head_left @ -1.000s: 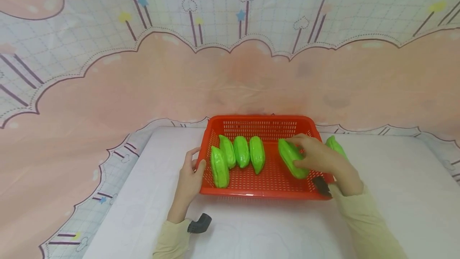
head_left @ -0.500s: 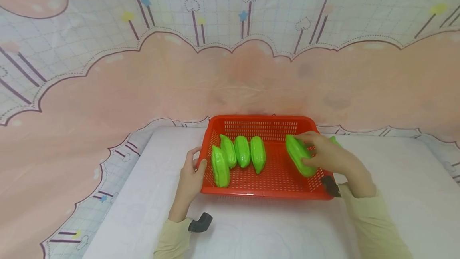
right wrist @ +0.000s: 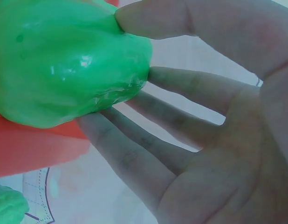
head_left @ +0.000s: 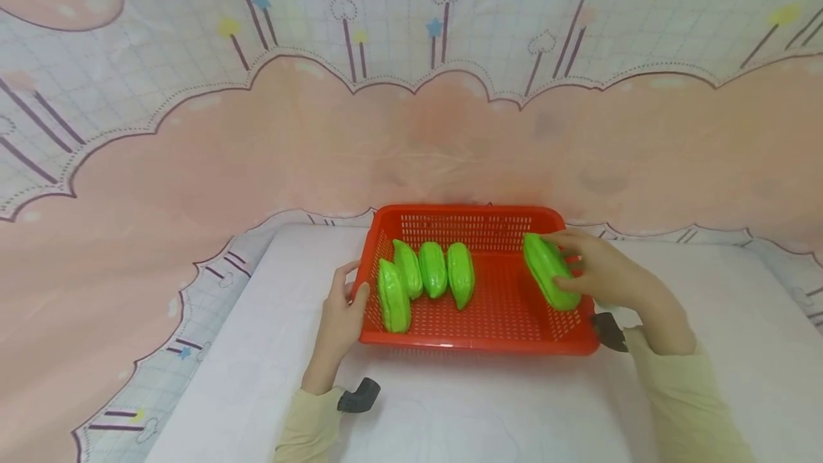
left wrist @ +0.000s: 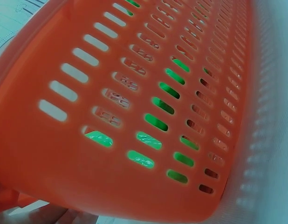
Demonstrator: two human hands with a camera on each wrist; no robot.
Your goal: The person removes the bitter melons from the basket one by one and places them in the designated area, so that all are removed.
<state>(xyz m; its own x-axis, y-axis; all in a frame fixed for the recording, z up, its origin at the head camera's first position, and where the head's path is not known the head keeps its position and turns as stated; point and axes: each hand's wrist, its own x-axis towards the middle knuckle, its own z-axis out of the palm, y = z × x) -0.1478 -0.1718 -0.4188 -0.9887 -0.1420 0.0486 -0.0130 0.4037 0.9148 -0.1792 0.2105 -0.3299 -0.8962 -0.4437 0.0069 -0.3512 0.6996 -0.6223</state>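
My right hand (head_left: 607, 270) holds a bright green bitter melon (head_left: 548, 271) between thumb and fingertips, tilted and raised by the right wall of the red plastic basket (head_left: 476, 347). In the right wrist view the thumb presses one side of the melon (right wrist: 65, 65) and the fingertips touch the other. My left hand (head_left: 341, 316) grips the basket's left rim, thumb on the near side. Several other green melons (head_left: 434, 270) lie side by side in the basket's left half. Through the slots of the basket wall (left wrist: 88, 172), the left wrist view shows green patches.
Another green melon (right wrist: 9, 205) lies outside the basket, seen in the right wrist view; the right hand hides it from the head camera. The basket stands on a white table (head_left: 450, 413), close to a pink patterned cloth backdrop (head_left: 411, 141).
My right hand has moved right and slightly up with the melon, from inside the basket toward its right wall. The left hand and the other melons in the basket stay put.
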